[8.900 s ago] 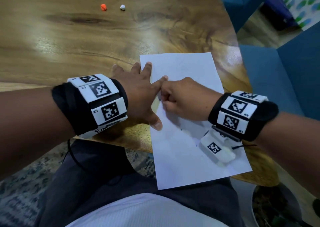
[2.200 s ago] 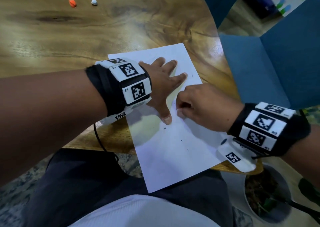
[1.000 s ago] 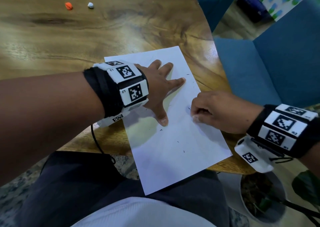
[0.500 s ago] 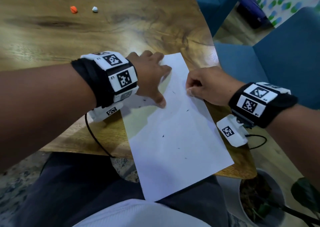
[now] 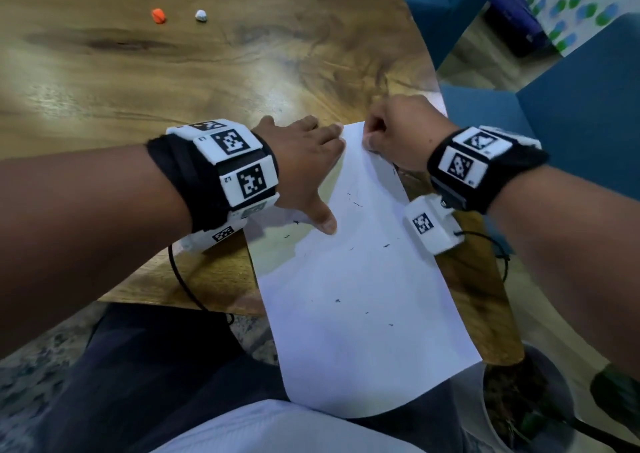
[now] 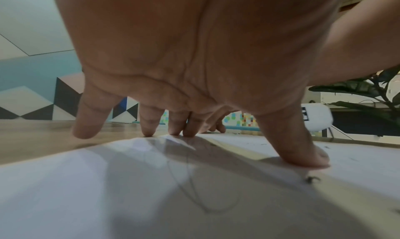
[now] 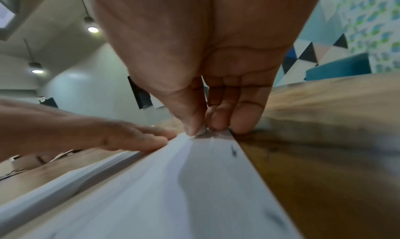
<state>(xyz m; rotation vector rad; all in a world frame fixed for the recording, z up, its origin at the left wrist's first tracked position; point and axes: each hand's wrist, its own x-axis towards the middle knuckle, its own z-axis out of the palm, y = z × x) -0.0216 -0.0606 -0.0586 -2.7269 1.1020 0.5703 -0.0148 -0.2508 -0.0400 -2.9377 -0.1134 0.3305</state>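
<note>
Pressing the paper [image 5: 360, 296] onto the bench [image 5: 242, 71] with our left hand [image 5: 304, 165], grip spread flat, we pinch a small white piece [image 7: 201, 131] in our right hand [image 5: 401, 130] at the sheet's far edge.

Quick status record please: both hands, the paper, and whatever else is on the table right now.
left hand: flat, fingers straight, thumb pressing the paper's far left part
right hand: curled at the paper's far right corner, thumb and fingers pinching a small white piece, possibly an eraser
paper: white sheet lying flat, near end overhanging the table edge above the lap
dark specks: scattered over the sheet
table: wooden
orange lump: far left, apart from the hands
white lump: beside the orange one, not touching
</note>
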